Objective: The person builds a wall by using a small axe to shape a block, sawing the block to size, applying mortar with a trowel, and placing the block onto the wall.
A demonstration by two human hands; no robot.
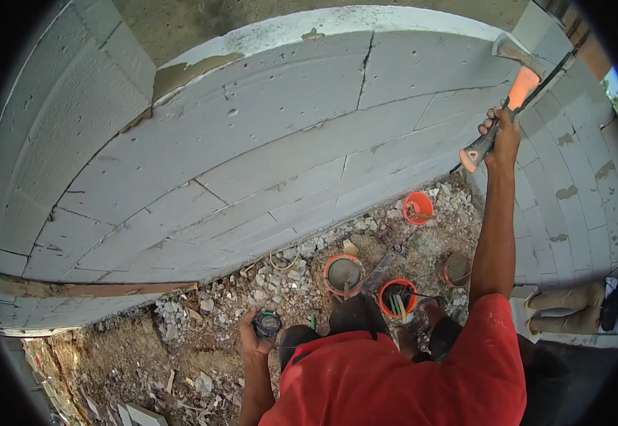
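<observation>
My right hand [502, 138] is closed around the black and orange handle of a hatchet [522, 86], arm stretched far forward to the right. The metal head of the hatchet points up, close to the right end of the top course of the grey block wall [273, 128]. Low on the left, my left hand [253, 332] holds a round black object with green parts [267, 324]; its exact kind cannot be made out. That hand is over the rubble, away from the wall.
Orange buckets [418, 207] stand on the rubble ground [252, 284]; one bucket [343, 274] holds grey mortar, another [397, 297] holds tools. A second block wall [572, 192] rises at right, near folded-looking tan trousers [568, 307]. A dark rod or cable [561, 65] runs beside the hatchet.
</observation>
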